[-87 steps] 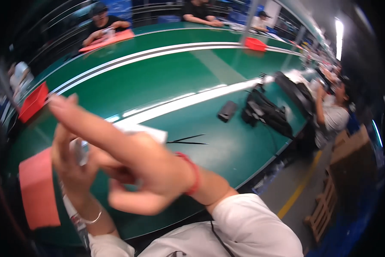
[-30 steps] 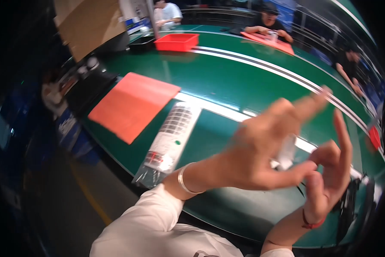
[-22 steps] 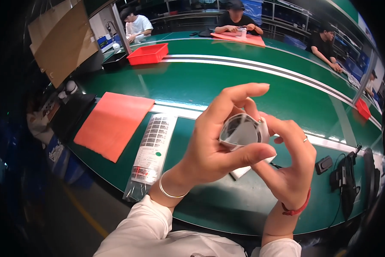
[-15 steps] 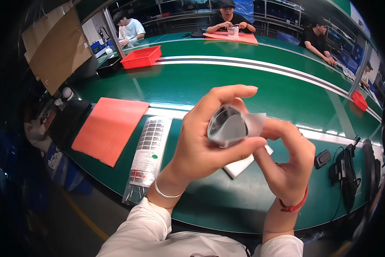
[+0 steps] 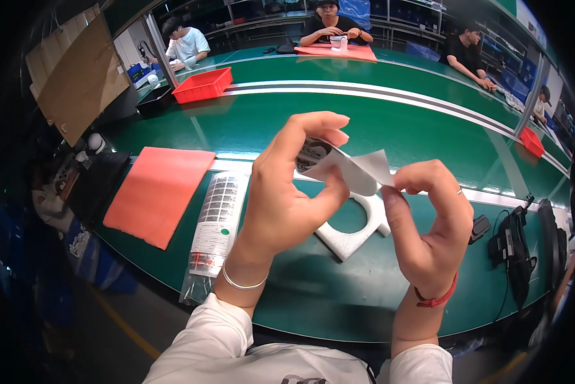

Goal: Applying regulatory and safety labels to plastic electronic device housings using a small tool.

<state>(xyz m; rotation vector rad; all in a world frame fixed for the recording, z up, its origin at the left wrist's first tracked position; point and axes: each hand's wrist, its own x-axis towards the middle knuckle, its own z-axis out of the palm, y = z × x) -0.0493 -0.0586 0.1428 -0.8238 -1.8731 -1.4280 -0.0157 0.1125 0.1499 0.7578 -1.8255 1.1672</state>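
My left hand holds a small round grey part between thumb and fingers, raised above the green table. A white sheet of film or paper hangs off that part, and my right hand pinches its right corner between thumb and forefinger. Below the hands a white foam piece with a round cut-out lies flat on the table. A clear plastic bag with rows of small printed labels lies to the left of my left wrist.
An orange-red mat lies at the left. A red bin stands farther back. Black devices and cables sit at the right edge. Other people work at the far side, one over an orange mat. Cardboard leans at the left.
The view has swung from the right end of the table to its left part. My hands came together on the round part, and the white sheet now peels away to the right.
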